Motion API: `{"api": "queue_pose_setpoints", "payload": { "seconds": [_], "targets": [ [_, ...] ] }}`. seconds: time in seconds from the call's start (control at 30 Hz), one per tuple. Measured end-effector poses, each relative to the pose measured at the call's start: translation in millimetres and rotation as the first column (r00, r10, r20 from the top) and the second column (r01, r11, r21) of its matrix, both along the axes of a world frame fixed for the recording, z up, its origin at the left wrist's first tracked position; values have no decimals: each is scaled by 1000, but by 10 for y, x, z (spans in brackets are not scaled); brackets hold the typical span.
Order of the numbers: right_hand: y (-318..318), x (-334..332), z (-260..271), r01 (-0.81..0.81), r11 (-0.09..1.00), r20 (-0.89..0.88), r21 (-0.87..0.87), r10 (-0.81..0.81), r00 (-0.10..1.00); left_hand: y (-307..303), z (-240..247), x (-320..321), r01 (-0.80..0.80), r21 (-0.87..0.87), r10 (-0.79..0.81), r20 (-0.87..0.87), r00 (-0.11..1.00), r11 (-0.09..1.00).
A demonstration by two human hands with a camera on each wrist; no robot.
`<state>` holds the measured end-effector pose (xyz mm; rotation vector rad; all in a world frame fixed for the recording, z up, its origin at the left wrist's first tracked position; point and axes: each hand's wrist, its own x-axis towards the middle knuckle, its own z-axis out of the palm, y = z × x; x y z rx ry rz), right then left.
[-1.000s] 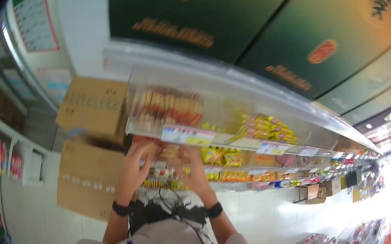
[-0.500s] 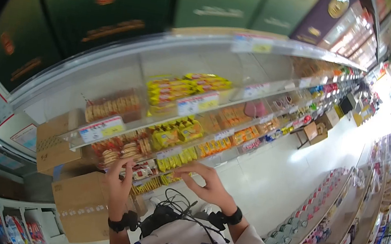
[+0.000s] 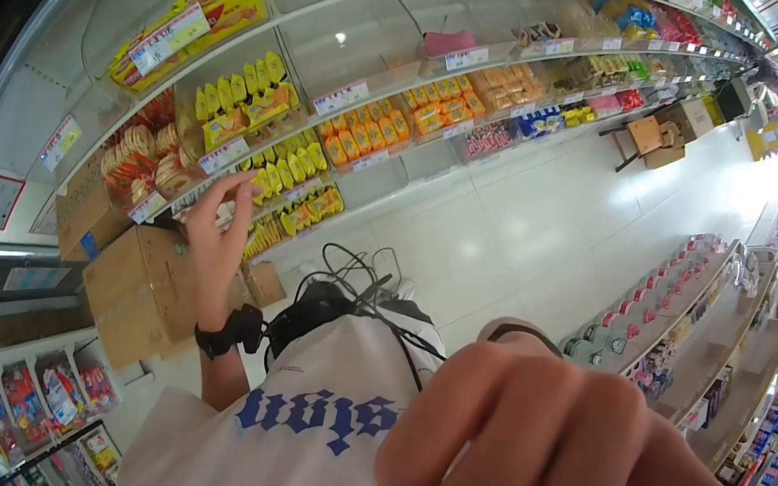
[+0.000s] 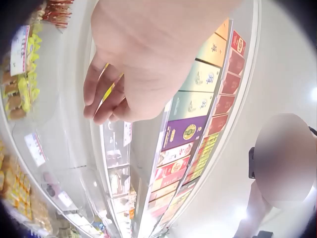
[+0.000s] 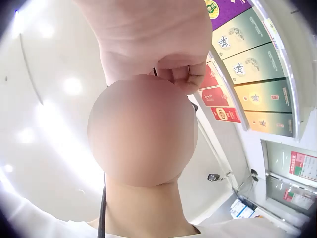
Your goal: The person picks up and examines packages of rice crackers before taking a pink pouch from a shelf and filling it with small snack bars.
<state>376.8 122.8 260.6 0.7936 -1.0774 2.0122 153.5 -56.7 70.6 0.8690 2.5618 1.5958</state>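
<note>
My left hand (image 3: 218,228) is raised in front of the lower shelves, fingers relaxed and bent, with nothing seen in it. Nearest to it in the head view are yellow snack packs (image 3: 288,166) and bags of round biscuits (image 3: 131,162). In the left wrist view that hand (image 4: 141,64) hangs over the shelf fronts, thumb and fingers close together. My right hand (image 3: 531,435) is large and close to the head camera, its fingers curled. In the right wrist view this hand (image 5: 153,37) is up at the person's face; no object shows in it, and some fingertips are hidden.
Cardboard boxes (image 3: 135,296) stand on the floor at the left end of the shelving. Orange snack packs (image 3: 365,134) sit further along in clear bins. Another shelf row with jars (image 3: 601,340) runs along the right. Black cables (image 3: 354,273) hang at the chest.
My right hand has come away from the shelf, up toward the head camera, its fingers now curled. My left hand stays by the shelf. The head view has turned right and down.
</note>
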Motion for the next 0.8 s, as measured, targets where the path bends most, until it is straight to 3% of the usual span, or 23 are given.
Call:
{"api": "queue_pose_setpoints", "payload": {
  "seconds": [0.2, 0.37, 0.8],
  "targets": [
    [269, 329, -111, -97, 994, -26, -57, 96, 995, 398, 140, 349, 90, -98, -98, -77, 992, 991],
    [182, 478, -150, -92, 993, -16, -73, 91, 996, 647, 167, 477, 186, -39, -187, -44, 981, 982],
    [21, 360, -198, -96, 992, 10, -84, 98, 995, 603, 68, 343, 262, -6, -262, -36, 964, 965]
  ]
}}
